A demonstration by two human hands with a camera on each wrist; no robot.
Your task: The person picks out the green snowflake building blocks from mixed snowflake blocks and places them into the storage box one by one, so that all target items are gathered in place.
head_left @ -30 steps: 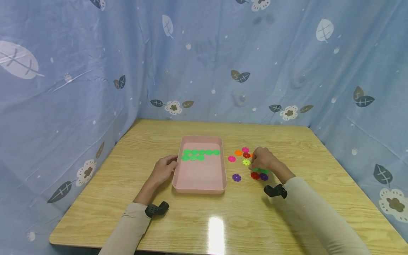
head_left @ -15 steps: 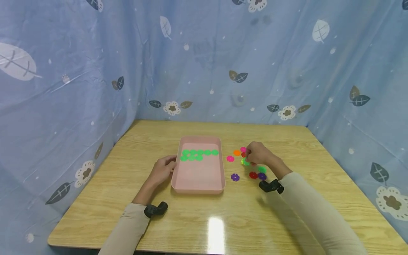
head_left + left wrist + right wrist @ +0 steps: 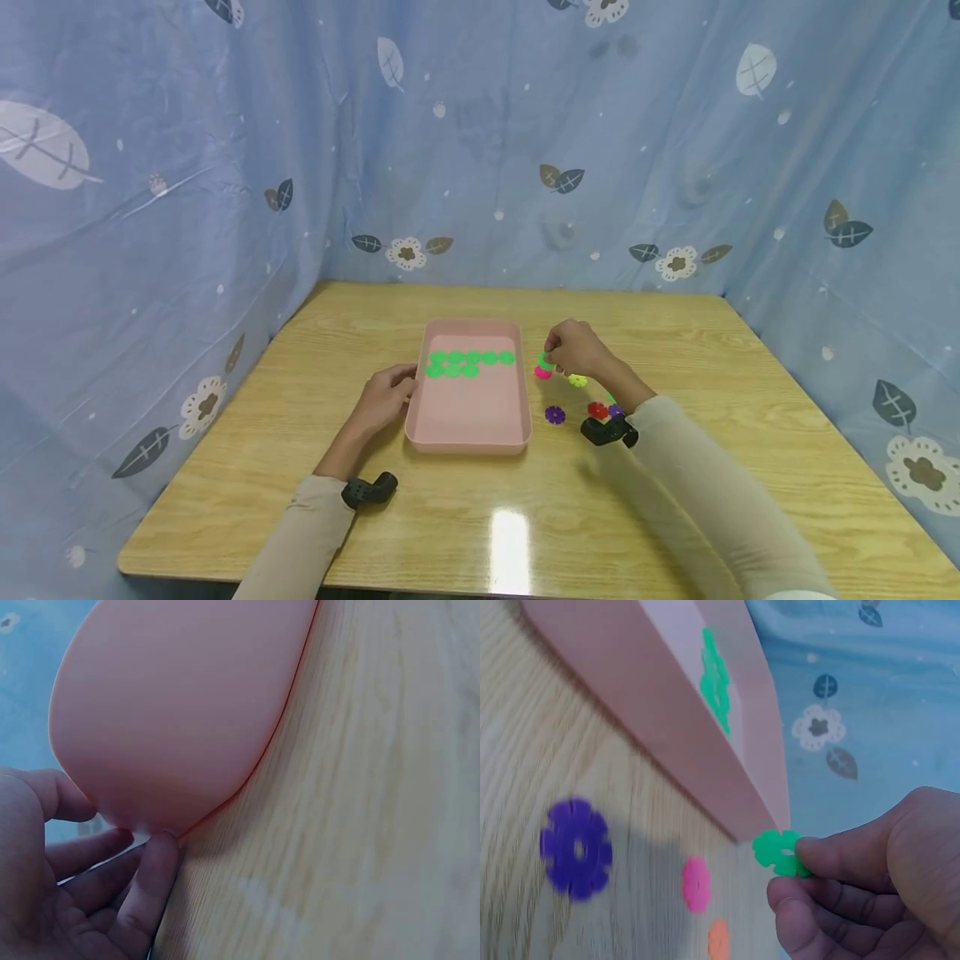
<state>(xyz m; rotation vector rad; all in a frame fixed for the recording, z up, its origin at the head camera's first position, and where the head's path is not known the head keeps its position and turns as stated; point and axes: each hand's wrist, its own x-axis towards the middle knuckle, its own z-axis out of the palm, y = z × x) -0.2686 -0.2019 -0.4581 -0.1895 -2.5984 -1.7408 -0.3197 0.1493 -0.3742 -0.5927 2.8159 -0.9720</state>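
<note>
My right hand [image 3: 577, 348] pinches a green notched interlocking disc [image 3: 774, 850] between thumb and fingers, raised just right of the pink tray [image 3: 468, 417]. In the head view, this disc partly covers a pink disc [image 3: 543, 373] on the table. Inside the tray, several green discs [image 3: 490, 357] lie in two rows toward its far half. My left hand [image 3: 381, 402] is at the tray's left side, loosely bent fingertips touching the outer wall [image 3: 187, 712] near the table.
Right of the tray lie a purple disc [image 3: 555, 415], a red disc [image 3: 597, 410], a yellow disc [image 3: 577, 381] and an orange disc [image 3: 718, 940]. Another purple disc [image 3: 616, 410] is partly hidden by the right wrist's camera. A patterned blue curtain [image 3: 465, 183] surrounds the wooden table [image 3: 450, 525].
My right hand has picked a green disc from the loose group and carried it left toward the tray. The left hand and the tray have stayed in place.
</note>
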